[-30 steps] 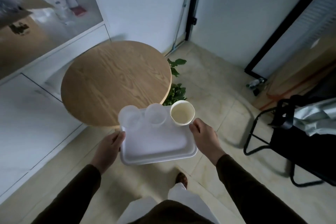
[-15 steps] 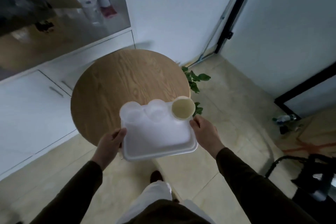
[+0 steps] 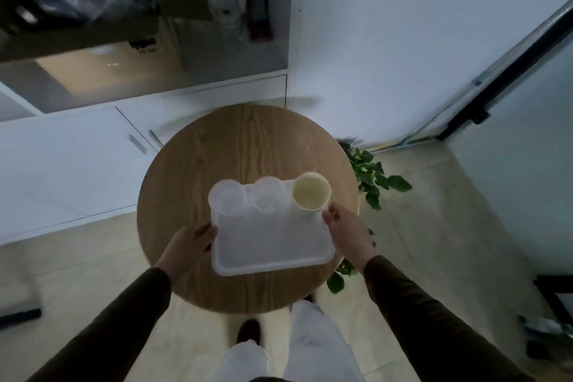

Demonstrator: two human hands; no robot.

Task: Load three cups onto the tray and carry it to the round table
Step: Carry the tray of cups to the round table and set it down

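A single head-worn wide-angle view looked steeply down from above the person's own arms. It faced toward 12 o'clock, where cabinets [image 3: 77, 161] and a wall [image 3: 403, 40] stood. The round table [image 3: 198, 164] sat close below at centre, feet at 6 o'clock; no second view existed.

Showing a pale wood grain, matt and smooth, on the round light-brown wooden table [image 3: 248, 146]. Looking like matt white plastic on the rectangular white tray [image 3: 273, 242]. Appearing translucent, frosted plastic on the two clear cups [image 3: 229, 200], and dull cream paper on the third cup [image 3: 311, 191]. Gleaming faintly on the beige floor tiles [image 3: 434, 226]; reading as soft dark cloth on the sleeves [image 3: 418, 319].
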